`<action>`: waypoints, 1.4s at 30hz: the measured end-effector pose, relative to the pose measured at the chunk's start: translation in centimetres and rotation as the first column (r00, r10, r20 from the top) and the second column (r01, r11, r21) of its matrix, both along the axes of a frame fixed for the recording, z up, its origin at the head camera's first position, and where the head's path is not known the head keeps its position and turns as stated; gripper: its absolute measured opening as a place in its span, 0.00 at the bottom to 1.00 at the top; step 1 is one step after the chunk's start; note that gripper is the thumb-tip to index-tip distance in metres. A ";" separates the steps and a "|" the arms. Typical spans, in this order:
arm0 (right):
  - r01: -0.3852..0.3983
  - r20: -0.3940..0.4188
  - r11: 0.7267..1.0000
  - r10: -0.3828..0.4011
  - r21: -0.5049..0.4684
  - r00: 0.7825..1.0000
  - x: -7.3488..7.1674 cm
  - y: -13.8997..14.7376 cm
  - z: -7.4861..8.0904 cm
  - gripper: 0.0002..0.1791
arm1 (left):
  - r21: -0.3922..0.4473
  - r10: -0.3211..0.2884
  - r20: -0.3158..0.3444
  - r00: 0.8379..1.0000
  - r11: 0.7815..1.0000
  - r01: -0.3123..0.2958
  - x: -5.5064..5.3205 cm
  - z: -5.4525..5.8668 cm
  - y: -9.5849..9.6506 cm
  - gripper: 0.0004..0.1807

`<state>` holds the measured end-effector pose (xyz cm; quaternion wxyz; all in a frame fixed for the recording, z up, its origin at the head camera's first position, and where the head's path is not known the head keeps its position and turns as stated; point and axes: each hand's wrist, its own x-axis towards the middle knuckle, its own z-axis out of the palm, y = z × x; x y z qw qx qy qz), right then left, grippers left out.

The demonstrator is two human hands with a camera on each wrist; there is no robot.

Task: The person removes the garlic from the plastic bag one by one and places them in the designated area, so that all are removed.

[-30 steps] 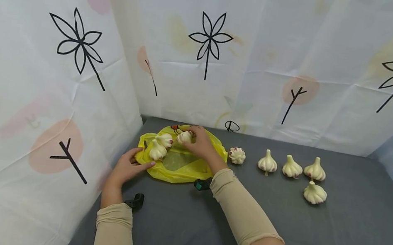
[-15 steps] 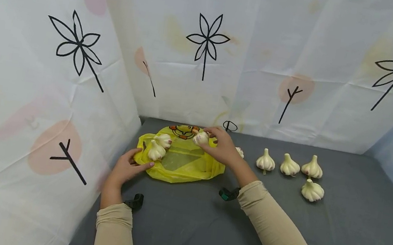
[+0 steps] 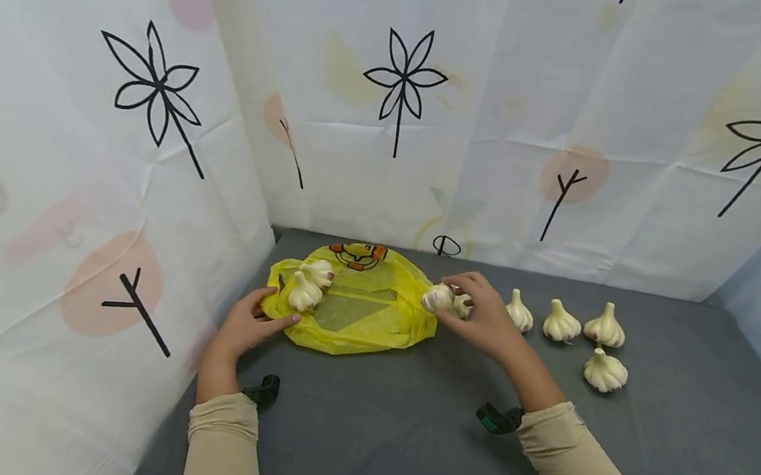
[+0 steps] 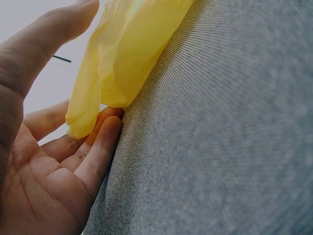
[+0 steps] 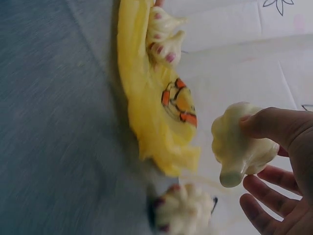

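Note:
A yellow plastic bag [image 3: 352,337] lies spread on the table, with two garlic bulbs [image 3: 306,293] at its left end. The left hand [image 3: 249,329] rests against that end; in the left wrist view its fingers touch the bag's edge while the thumb stands apart. Just past the bag's right edge, the right hand [image 3: 485,321] holds another garlic bulb [image 5: 242,142] between thumb and fingers. Behind the held bulb, a garlic bulb [image 3: 462,306] on the table is partly hidden by the hand.
Several more garlic bulbs [image 3: 562,322] stand on the grey table [image 3: 382,432] to the right, one of them [image 3: 606,371] nearer the front. Patterned white cloth walls [image 3: 490,188] close off the back and left side.
The right hand has moved right, carrying a garlic bulb from over the bag to beyond its right edge. The left hand and the two bulbs in the bag have stayed in place.

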<state>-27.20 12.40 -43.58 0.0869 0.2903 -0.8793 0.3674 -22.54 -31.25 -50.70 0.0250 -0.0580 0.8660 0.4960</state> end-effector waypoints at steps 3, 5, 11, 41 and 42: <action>0.019 -0.014 1.000 -0.018 0.020 1.000 0.8 1.8 -0.4 0.28 | 0.001 -0.001 0.001 1.000 1.000 0.001 0.0 0.1 0.1 0.54; 0.038 -0.016 0.999 -0.038 0.021 0.999 1.2 2.9 -0.7 0.28 | 0.006 0.003 0.002 1.000 1.000 -0.003 0.0 0.2 0.1 0.54; 0.103 -0.026 0.994 -0.103 0.031 0.994 2.3 6.4 -1.7 0.28 | -0.005 0.004 0.004 1.000 1.000 -0.004 0.1 0.3 0.2 0.53; 0.294 -0.059 0.950 -0.290 0.100 0.955 6.3 13.9 -4.3 0.27 | 0.009 -0.007 0.004 1.000 1.000 0.007 0.1 0.2 0.2 0.54; 0.296 -0.052 0.950 -0.292 0.102 0.955 6.3 14.0 -4.3 0.27 | 0.010 -0.006 0.003 1.000 1.000 0.006 0.1 0.2 0.2 0.53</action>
